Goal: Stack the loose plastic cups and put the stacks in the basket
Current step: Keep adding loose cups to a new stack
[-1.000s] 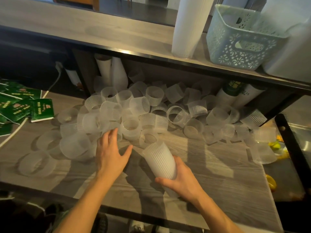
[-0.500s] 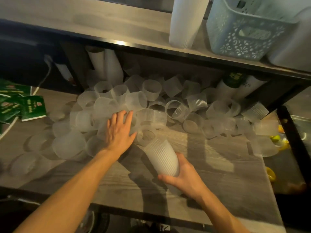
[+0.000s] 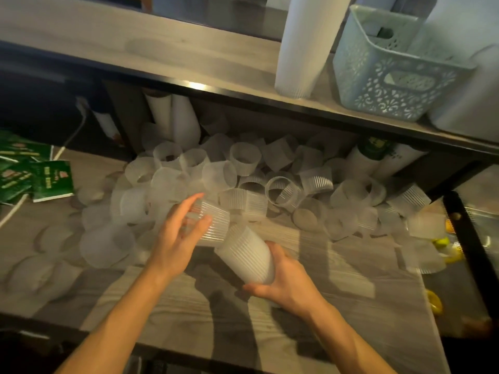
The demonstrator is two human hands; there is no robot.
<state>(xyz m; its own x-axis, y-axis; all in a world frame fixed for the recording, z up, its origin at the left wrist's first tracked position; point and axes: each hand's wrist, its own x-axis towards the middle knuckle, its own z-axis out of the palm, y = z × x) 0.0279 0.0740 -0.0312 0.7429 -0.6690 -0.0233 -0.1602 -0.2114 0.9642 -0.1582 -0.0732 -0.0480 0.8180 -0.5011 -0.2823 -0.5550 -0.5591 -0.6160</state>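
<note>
My right hand (image 3: 283,284) grips the base of a short stack of ribbed translucent cups (image 3: 245,255), tilted with its mouth toward the upper left. My left hand (image 3: 175,238) holds a single ribbed cup (image 3: 213,225) just at the mouth of that stack. Several loose cups (image 3: 243,160) lie in a heap across the wooden counter (image 3: 337,298) behind my hands. The pale green lattice basket (image 3: 391,85) stands on the upper shelf at the right.
A tall white cup stack (image 3: 305,44) stands on the shelf (image 3: 162,52) left of the basket. More tall stacks (image 3: 172,122) lean under the shelf. Green packets (image 3: 51,179) lie at the left. A dark tray edge (image 3: 469,252) with yellow items lies at the right.
My left hand has lifted one cup out of the heap and brought it back to the mouth of the stack. The stack in my right hand has tilted further left.
</note>
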